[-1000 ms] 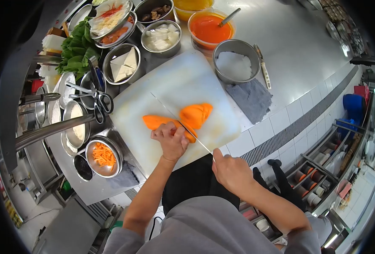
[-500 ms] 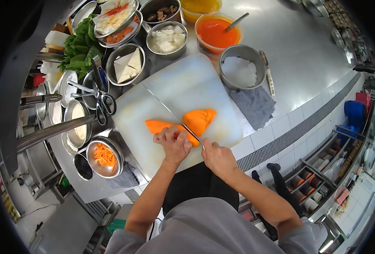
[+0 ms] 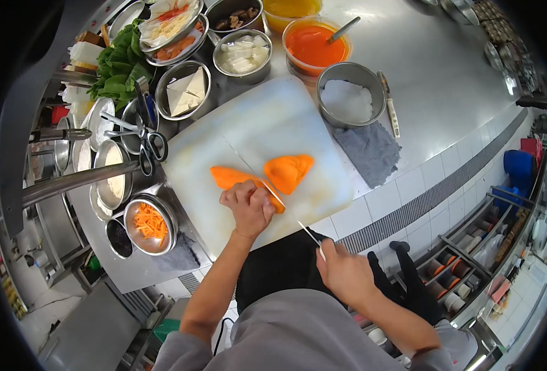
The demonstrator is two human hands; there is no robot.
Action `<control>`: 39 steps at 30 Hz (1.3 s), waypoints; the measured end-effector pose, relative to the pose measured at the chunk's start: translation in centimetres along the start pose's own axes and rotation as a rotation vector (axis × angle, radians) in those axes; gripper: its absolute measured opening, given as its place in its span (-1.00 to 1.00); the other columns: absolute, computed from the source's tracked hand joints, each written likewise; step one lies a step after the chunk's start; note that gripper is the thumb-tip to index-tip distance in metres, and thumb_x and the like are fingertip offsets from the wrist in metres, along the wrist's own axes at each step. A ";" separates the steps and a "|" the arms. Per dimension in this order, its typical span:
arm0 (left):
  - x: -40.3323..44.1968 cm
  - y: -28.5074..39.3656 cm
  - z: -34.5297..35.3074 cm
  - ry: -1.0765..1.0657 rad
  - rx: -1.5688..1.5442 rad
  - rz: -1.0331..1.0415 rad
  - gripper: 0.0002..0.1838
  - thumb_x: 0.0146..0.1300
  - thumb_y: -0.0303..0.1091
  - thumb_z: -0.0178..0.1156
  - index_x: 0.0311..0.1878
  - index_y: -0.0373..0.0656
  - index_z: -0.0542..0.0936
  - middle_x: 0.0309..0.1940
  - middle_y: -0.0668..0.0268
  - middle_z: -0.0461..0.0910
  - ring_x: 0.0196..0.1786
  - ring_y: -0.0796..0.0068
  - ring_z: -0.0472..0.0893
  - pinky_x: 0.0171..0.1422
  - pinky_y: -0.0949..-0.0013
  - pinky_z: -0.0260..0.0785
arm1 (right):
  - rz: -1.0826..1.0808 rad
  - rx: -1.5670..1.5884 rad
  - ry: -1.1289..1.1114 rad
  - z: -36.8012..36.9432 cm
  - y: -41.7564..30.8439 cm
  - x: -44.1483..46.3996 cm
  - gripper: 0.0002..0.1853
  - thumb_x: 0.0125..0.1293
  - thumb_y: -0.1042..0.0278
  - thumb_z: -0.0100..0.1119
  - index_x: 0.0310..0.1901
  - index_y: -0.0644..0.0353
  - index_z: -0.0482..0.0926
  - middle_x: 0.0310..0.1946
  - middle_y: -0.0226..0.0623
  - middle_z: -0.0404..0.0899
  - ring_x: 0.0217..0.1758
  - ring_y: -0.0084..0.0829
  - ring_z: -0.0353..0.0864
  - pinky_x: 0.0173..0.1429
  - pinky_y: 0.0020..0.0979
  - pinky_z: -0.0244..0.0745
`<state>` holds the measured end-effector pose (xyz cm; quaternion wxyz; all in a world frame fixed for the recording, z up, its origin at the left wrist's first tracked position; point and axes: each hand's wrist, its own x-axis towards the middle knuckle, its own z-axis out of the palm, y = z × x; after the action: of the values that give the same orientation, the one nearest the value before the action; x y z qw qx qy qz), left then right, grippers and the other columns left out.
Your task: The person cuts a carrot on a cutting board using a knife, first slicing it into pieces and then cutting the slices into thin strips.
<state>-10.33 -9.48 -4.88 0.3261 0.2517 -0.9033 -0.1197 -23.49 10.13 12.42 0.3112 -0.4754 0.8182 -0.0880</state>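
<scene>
right hand (image 3: pixel 346 272) grips the knife (image 3: pixel 309 232), left hand (image 3: pixel 247 209) clasps an orange chunk (image 3: pixel 227 177), and just right of that grip a second orange piece (image 3: pixel 288 173) sits on the board (image 3: pixel 273 111)!

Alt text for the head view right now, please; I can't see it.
A person's right hand grips a knife while the left hand pins an orange piece of food on a white cutting board. Another orange piece lies to its right; metal bowls and a grey cloth surround the board.
</scene>
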 end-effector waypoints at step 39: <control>-0.1 0.5 0.8 0.031 0.023 -0.087 -0.78 0.25 -0.21 0.11 -0.03 0.16 0.48 -0.03 0.32 0.42 0.06 0.20 0.38 0.18 0.01 0.02 | -0.099 -0.090 0.075 4.6 -0.5 8.6 -0.90 0.38 0.40 0.12 -0.21 0.20 0.44 -0.56 -0.08 0.63 -0.54 -0.06 0.73 -0.45 -0.14 0.66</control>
<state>-11.01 -8.99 -5.34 0.3314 0.2962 -0.8878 -0.1195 -23.45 3.40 5.33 0.2539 -0.5251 0.8079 -0.0843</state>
